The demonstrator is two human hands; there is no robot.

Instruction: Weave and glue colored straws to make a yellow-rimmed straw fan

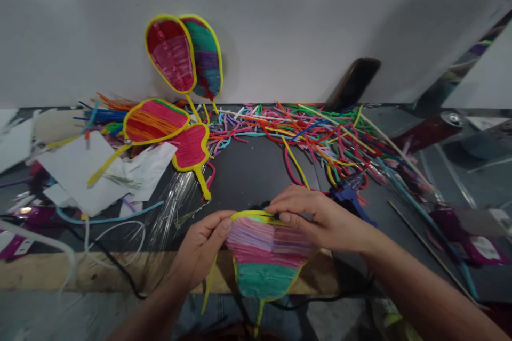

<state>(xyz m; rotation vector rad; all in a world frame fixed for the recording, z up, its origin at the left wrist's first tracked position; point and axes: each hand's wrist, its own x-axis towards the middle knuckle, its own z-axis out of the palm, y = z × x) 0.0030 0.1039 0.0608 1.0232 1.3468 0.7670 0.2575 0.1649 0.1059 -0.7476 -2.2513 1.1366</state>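
Note:
A hand fan (270,256) made of pipe cleaners lies over the table's front edge, striped lilac, pink and teal with a yellow rim and its handle towards me. My left hand (204,248) grips the fan's upper left edge between thumb and fingers. At the top rim, my right hand (316,218) pinches the yellow pipe cleaner edging, thumb below and fingers above. A small dark piece shows by the right fingertips; I cannot tell what it is. From beside my left hand, a loose yellow strip (208,285) hangs down.
Two fans (170,53) lean on the white wall; two more (156,122) lie at left. Loose pipe cleaners (288,128) heap along the back. A phone (356,82) leans on the wall. A blue tool (352,197), perhaps a glue gun, and a can (428,130) are right, papers (96,170) left.

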